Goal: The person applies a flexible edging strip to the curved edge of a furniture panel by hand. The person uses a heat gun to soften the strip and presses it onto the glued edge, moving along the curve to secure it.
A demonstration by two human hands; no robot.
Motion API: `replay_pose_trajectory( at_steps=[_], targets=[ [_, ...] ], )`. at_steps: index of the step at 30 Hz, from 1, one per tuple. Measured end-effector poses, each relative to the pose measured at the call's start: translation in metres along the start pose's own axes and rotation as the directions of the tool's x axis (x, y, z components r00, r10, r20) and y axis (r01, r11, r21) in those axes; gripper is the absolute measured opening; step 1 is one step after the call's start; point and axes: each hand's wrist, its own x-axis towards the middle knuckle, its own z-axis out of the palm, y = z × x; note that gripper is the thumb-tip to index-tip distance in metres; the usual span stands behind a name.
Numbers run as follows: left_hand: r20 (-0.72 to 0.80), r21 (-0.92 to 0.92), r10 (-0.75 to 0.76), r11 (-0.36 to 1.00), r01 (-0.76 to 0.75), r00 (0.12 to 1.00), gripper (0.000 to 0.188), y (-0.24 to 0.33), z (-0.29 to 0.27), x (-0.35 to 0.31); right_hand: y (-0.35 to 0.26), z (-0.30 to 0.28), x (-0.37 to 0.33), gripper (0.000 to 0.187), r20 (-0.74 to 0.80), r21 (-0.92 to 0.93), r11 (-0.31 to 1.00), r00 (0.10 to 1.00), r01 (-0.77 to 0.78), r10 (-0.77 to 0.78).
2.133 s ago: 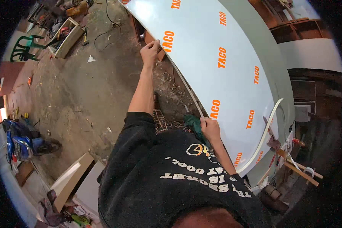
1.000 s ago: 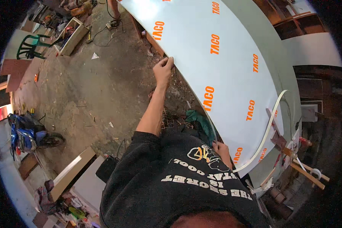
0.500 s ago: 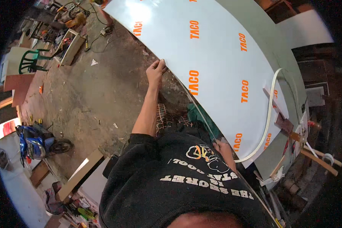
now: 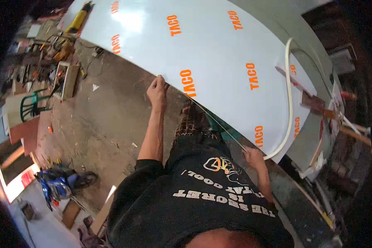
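A large panel with a shiny white film (image 4: 213, 53), printed in orange, lies before me with its near edge running diagonally. A long, thin, cream edging strip (image 4: 288, 95) loops over its right part and comes down to my right hand (image 4: 256, 159). From there the strip stretches taut along the near edge, with a gap from the panel at the right, to my left hand (image 4: 156, 91). My left fingers pinch the strip against the panel's edge; their undersides are hidden. My right hand is closed around the strip, below the panel's right corner.
Brown wood pieces (image 4: 312, 103) lie on the panel's right end, over a grey-green surface (image 4: 306, 53). A yellow cylindrical tool (image 4: 76, 20) rests at the far left corner. On the floor to the left are a green chair (image 4: 33, 104), a wooden box (image 4: 66, 80) and a blue motorbike (image 4: 60, 182).
The view has turned, and the panel appears shifted left. My right hand has come away from my body, out to the right, and more of its forearm shows. The left hand still pinches the edge.
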Motion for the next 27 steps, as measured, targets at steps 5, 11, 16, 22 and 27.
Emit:
replay_pose_trajectory(
  at_steps=[5,11,16,22,27],
  targets=[
    [0.062,0.035,-0.090,0.996,0.088,0.994,0.031,-0.016,0.014,-0.030,0.018,-0.006,-0.015,0.035,-0.015,0.006,1.000,1.000,-0.001,0.001],
    [0.205,0.443,-0.178,0.894,0.071,0.962,0.022,-0.039,0.017,-0.062,0.049,-0.027,-0.032,0.030,-0.079,-0.073,0.996,0.996,0.042,-0.048],
    [0.369,0.368,-0.108,0.929,-0.039,0.923,0.028,-0.075,0.012,-0.085,0.077,-0.043,-0.071,0.026,-0.147,-0.083,0.996,0.989,-0.043,0.031],
    [0.301,0.293,-0.092,0.956,0.000,0.949,0.026,-0.069,0.031,-0.094,0.159,-0.041,-0.129,0.025,-0.231,-0.158,0.987,0.972,0.004,-0.041],
    [0.353,0.337,-0.036,0.937,-0.091,0.935,0.031,-0.066,0.012,-0.077,0.201,-0.015,-0.134,0.020,-0.253,-0.123,0.977,0.946,0.175,-0.201]
  ],
)
